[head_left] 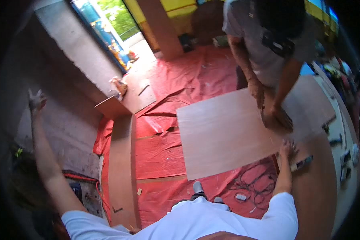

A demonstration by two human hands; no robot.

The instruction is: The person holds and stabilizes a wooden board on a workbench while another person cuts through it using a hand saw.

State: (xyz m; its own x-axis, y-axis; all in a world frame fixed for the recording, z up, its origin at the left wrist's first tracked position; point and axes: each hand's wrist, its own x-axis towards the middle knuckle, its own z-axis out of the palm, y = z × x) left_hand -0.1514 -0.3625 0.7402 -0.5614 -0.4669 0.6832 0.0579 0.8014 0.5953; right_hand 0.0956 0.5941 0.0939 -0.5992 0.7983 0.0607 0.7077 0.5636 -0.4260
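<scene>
My left hand point(37, 100) is stretched out far to the left in front of the grey wall. Its fingers are apart and it holds nothing. My right hand point(287, 149) is at the near edge of a thin wooden panel point(220, 128), with its fingers bent over that edge. Just beside this hand, a dark-and-light hand tool point(302, 163) lies on the wooden work surface point(316, 192). Across the panel a co-worker bends forward; one hand point(257, 90) grips a narrow tool I cannot make out, and the other hand point(282, 116) lies flat on the panel.
A long wooden board structure point(122, 172) stands to the left. Red sheeting point(160, 160) covers the floor, with a coiled cable point(254, 184) and a white power strip point(241, 197) on it. Several tools line the right side. A bright doorway point(124, 32) is at the back.
</scene>
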